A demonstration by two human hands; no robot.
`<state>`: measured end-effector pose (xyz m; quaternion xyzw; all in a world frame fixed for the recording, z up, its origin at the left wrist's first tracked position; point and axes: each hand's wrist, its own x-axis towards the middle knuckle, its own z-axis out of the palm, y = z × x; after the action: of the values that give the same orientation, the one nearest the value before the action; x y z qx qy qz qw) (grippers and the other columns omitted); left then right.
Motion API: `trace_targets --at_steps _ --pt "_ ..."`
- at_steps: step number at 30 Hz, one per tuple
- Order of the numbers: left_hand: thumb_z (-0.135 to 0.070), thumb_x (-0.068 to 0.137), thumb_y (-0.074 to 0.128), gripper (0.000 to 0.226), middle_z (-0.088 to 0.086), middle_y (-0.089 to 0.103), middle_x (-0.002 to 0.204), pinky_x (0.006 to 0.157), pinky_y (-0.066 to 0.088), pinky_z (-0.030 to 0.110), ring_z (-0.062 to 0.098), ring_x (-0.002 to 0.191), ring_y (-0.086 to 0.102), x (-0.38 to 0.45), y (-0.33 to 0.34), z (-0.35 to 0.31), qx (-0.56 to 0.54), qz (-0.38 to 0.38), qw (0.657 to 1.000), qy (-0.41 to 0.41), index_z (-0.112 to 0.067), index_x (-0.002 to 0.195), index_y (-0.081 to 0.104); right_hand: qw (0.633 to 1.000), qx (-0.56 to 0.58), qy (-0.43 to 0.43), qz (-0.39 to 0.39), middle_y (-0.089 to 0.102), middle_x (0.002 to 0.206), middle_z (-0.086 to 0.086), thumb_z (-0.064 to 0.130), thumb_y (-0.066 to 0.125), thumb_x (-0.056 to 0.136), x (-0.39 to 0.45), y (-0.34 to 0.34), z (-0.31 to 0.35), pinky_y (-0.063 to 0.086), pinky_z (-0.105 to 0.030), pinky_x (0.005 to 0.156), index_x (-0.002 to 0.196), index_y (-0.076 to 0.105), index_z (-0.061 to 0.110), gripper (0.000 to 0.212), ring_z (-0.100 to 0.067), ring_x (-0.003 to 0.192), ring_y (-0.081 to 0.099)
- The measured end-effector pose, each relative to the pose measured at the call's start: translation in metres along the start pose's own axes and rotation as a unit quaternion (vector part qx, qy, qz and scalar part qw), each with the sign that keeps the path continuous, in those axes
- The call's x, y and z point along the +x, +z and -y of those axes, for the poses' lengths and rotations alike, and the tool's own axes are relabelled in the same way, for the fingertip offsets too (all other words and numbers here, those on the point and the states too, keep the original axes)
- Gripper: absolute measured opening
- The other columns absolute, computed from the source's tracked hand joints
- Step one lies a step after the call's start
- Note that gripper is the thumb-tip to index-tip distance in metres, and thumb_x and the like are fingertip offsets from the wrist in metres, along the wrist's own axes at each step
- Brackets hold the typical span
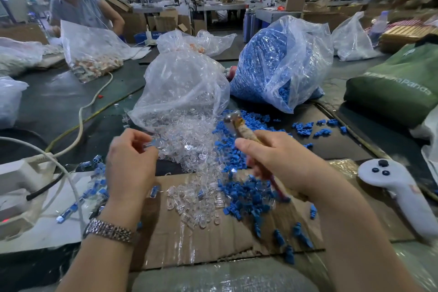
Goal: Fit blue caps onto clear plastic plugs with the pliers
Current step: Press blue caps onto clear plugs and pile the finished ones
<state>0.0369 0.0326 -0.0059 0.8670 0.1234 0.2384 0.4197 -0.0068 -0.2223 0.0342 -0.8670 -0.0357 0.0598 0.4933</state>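
Left hand (131, 159) pinches a clear plug (151, 144) above the surface; right hand (272, 161) grips the pliers (239, 125), tips raised. Best seat the cap squarely before squeezing.

My two forearms are bare, no sleeves reaching into view; on my left wrist sits a metal watch band (107, 230), silvery, made of many small links in rows, fitting close around the wrist; my left hand (129, 161) and right hand (275, 159) wear no gloves and no rings that I can make out; my fingers (244, 143) are uncovered, the nails short and plain.
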Motion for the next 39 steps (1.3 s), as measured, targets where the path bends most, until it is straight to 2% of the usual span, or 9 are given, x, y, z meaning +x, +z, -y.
trace_targets --at_steps 4,7,10,12,19,25,30,36,39 --pt "-0.006 0.084 0.065 0.023 0.012 0.048 0.117 0.097 0.042 0.049 0.034 0.115 0.046 0.001 -0.002 0.0 0.129 -0.059 0.989 0.05 -0.021 0.101 0.06 0.968 -0.198 0.077 -0.134 0.06 0.088 0.0 0.048 0.061 0.093 0.013 -0.002 -0.012 0.041 -0.035 0.06 0.091 0.056 0.02 0.029 -0.017 0.074 0.056" --pt "-0.006 0.087 0.067 0.017 -0.004 0.064 0.096 0.071 0.045 0.014 0.005 0.084 0.061 -0.008 0.005 -0.006 0.037 0.081 0.99 0.112 -0.023 0.091 0.066 0.937 -0.293 0.133 -0.137 0.053 0.109 -0.008 0.044 0.057 0.095 0.022 0.001 -0.022 0.042 -0.038 0.07 0.107 0.05 0.014 0.034 -0.026 0.089 0.054" --pt "-0.014 0.09 0.071 0.015 -0.012 0.069 0.085 0.062 0.049 0.008 -0.003 0.074 0.064 -0.018 0.013 -0.011 0.036 0.256 0.957 0.134 -0.028 0.091 0.069 0.919 -0.333 0.155 -0.144 0.05 0.122 -0.012 0.044 0.06 0.094 0.028 0.004 -0.03 0.047 -0.045 0.088 0.117 0.046 0.014 0.04 -0.033 0.106 0.055" --pt "-0.022 0.091 0.072 0.012 -0.014 0.067 0.092 0.062 0.047 0.009 -0.003 0.076 0.063 -0.021 0.018 -0.011 0.073 0.294 0.94 0.156 -0.032 0.096 0.068 0.908 -0.358 0.166 -0.142 0.05 0.128 -0.013 0.047 0.062 0.094 0.03 0.006 -0.033 0.044 -0.048 0.096 0.125 0.046 0.016 0.047 -0.035 0.115 0.053" --pt "-0.027 0.091 0.07 0.022 -0.017 0.056 0.101 0.063 0.039 0.013 -0.003 0.076 0.055 -0.021 0.022 -0.006 0.139 0.252 0.941 0.18 -0.037 0.11 0.062 0.908 -0.368 0.144 -0.14 0.044 0.14 -0.012 0.053 0.066 0.093 0.037 0.01 -0.039 0.039 -0.053 0.105 0.135 0.045 0.018 0.059 -0.035 0.131 0.041" --pt "-0.036 0.091 0.071 0.014 -0.016 0.06 0.092 0.06 0.034 0.012 -0.006 0.08 0.053 -0.021 0.024 -0.005 0.183 0.23 0.939 0.178 -0.039 0.096 0.058 0.89 -0.433 -0.037 -0.14 0.051 0.124 0.006 0.038 0.066 0.096 0.039 0.019 -0.034 0.033 -0.045 0.095 0.121 0.063 0.034 0.025 -0.023 0.124 0.038" --pt "-0.034 0.09 0.074 0.014 -0.023 0.062 0.081 0.055 0.035 0.011 -0.013 0.075 0.054 -0.021 0.023 -0.006 0.181 0.231 0.942 0.164 -0.039 0.088 0.061 0.889 -0.448 -0.039 -0.088 0.061 0.118 0.005 0.034 0.062 0.1 0.043 0.028 -0.034 0.033 -0.046 0.094 0.115 0.068 0.034 0.016 -0.023 0.121 0.041" --pt "-0.029 0.09 0.075 0.016 -0.019 0.064 0.076 0.054 0.032 0.01 -0.009 0.071 0.055 -0.021 0.023 -0.007 0.17 0.226 0.947 0.153 -0.036 0.082 0.064 0.902 -0.418 -0.06 -0.096 0.065 0.111 0.002 0.036 0.06 0.101 0.044 0.029 -0.036 0.037 -0.044 0.099 0.109 0.07 0.028 0.015 -0.023 0.116 0.05" --pt "-0.034 0.084 0.082 0.016 -0.015 0.067 0.077 0.058 0.041 0.015 -0.003 0.072 0.061 -0.019 0.02 -0.008 0.134 0.246 0.953 0.118 -0.033 0.084 0.065 0.919 -0.367 -0.07 -0.127 0.063 0.101 0.0 0.027 0.058 0.099 0.043 0.028 -0.036 0.045 -0.038 0.089 0.1 0.066 0.022 0.009 -0.022 0.103 0.054"
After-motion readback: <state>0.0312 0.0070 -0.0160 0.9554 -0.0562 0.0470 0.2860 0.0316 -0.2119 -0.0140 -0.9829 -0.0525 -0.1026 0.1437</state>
